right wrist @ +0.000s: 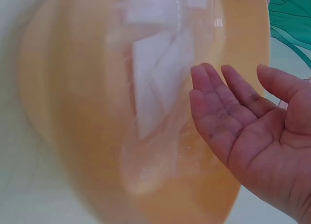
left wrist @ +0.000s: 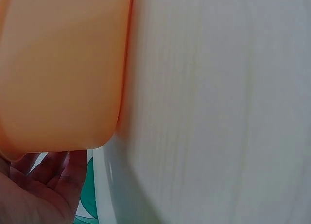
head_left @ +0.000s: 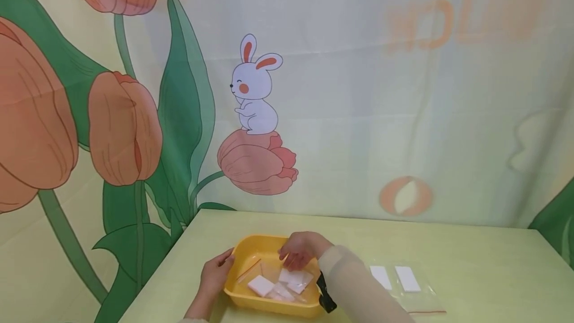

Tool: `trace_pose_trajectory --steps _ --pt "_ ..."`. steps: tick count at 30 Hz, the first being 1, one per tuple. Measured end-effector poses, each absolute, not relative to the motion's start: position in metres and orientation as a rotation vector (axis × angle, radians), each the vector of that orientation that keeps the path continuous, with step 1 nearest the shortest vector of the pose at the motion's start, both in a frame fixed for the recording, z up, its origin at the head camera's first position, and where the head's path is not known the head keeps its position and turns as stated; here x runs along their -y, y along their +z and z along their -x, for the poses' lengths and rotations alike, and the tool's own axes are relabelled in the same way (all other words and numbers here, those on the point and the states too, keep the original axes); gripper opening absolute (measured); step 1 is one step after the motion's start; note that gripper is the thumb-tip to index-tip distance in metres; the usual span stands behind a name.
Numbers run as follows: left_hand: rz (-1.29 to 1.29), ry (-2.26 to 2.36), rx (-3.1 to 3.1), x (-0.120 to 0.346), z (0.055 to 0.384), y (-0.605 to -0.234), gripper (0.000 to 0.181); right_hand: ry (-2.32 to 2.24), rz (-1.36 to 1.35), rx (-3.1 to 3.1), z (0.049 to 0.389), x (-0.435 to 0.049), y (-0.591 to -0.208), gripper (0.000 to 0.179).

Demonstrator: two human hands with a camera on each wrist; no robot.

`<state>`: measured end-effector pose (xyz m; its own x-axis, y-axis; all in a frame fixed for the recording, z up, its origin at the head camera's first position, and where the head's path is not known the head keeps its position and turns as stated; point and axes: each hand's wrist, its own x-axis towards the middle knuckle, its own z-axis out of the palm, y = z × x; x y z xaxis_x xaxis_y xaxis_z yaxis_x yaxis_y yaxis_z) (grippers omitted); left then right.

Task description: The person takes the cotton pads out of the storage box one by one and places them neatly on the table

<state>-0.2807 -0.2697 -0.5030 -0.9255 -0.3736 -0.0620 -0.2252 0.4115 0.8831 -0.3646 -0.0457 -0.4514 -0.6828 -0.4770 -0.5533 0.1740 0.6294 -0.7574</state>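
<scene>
A yellow plastic basin (head_left: 269,306) sits low in the head view with several flat white pieces (head_left: 260,285) and clear plastic bags inside. My left hand (head_left: 214,275) grips its left rim, thumb on the near side; the left wrist view shows fingers (left wrist: 73,178) behind the basin wall (left wrist: 63,88). Over the basin's right half hovers my right hand (head_left: 301,249). In the right wrist view that hand (right wrist: 257,117) has its palm showing and fingers loosely extended, with nothing held. The white pieces (right wrist: 150,78) in their clear bags lie beside its fingertips.
Right of the basin, a clear bag (head_left: 428,297) with a red seal lies on the pale green table (head_left: 493,273), two white rectangles (head_left: 407,279) in it. A black strap (head_left: 326,293) hangs at my right wrist. Behind the table is a printed curtain (head_left: 341,113).
</scene>
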Motion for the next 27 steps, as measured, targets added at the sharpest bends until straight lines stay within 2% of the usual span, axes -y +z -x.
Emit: trace_pose_trajectory --steps 10,22,27 --pt "-0.527 -1.531 2.508 0.271 0.282 -0.505 0.041 -1.112 0.262 -2.111 0.361 0.054 -0.47 0.023" --pt "-0.5 -1.538 2.497 0.27 0.279 -0.501 0.041 -1.054 0.262 -2.17 0.349 0.063 -0.465 0.007" --pt "-0.505 -1.538 2.489 0.27 0.277 -0.501 0.041 -1.038 0.259 -2.139 0.349 0.066 -0.466 0.011"
